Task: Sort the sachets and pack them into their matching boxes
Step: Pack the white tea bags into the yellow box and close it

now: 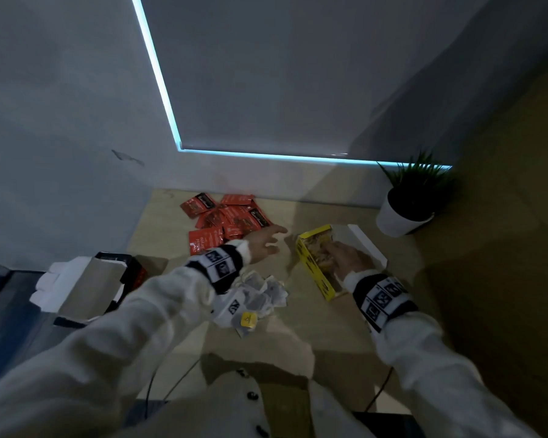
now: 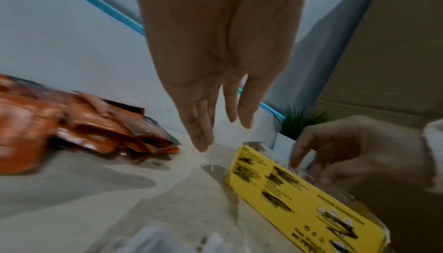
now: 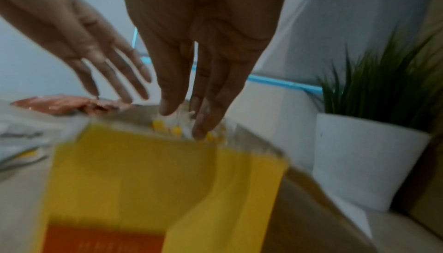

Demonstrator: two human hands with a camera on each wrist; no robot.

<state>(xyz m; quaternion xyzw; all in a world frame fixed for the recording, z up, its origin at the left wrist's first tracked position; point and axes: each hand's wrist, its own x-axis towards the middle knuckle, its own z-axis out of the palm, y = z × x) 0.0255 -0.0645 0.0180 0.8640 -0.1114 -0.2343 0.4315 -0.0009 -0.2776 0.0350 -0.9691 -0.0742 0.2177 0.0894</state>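
My left hand (image 1: 271, 240) hovers open with straight fingers over the table, between the pile of red sachets (image 1: 225, 219) and the open yellow box (image 1: 314, 270); it holds nothing. My right hand (image 1: 337, 252) reaches down into the yellow box, its straight fingers (image 3: 201, 122) touching the white tea bags with yellow tags (image 3: 177, 126) inside. A loose heap of white tea bags (image 1: 260, 298) lies under my left wrist. A second open box (image 1: 108, 279), dark with red print and pale flaps, stands at the left. In the left wrist view the left hand (image 2: 215, 130) hangs above the table beside the red sachets (image 2: 95, 124).
A potted plant in a white pot (image 1: 402, 216) stands at the back right, close to the yellow box's white lid flap (image 1: 367, 245). The wall runs behind the red sachets. A brown panel (image 1: 503, 248) bounds the right side. Cables (image 1: 171, 387) hang at the table's near edge.
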